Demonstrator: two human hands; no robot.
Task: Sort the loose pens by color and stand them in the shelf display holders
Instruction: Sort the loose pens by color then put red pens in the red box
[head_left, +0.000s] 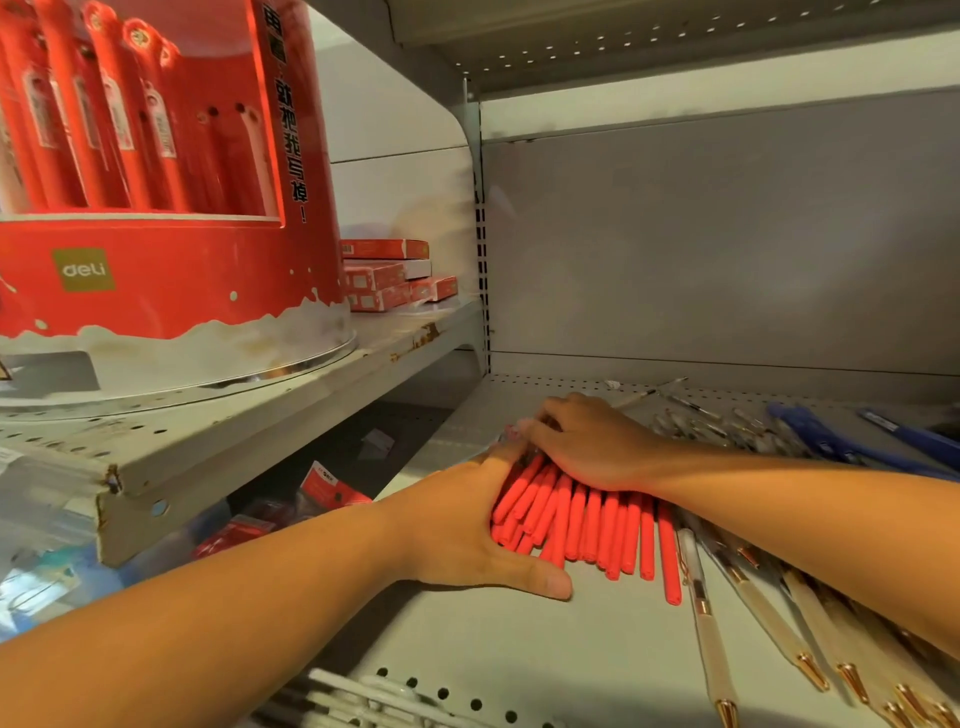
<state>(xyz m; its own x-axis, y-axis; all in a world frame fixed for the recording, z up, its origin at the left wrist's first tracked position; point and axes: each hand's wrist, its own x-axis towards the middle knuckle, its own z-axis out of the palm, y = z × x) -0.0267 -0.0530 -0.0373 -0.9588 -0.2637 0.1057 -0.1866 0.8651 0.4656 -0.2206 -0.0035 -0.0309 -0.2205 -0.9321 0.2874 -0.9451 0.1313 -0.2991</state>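
A heap of several red pens (592, 525) lies on the grey shelf (467, 634). My left hand (467, 530) cups the heap from the left, thumb stretched along its near side and fingers curled round its far end. My right hand (587, 441) lies on top of the pens from the right with fingers bent over them. A large red round display holder (156, 171) with upright red pens stands on the higher shelf at the left. White pens with rose-gold tips (769, 623) lie at the right, blue pens (852, 441) at the far right.
Stacked red boxes (389, 275) sit behind the display holder. Clear pens (691, 415) lie near the shelf's back wall. Packaged goods (332, 488) fill the lower shelf at the left. White pens (363, 701) lie at the shelf's front edge.
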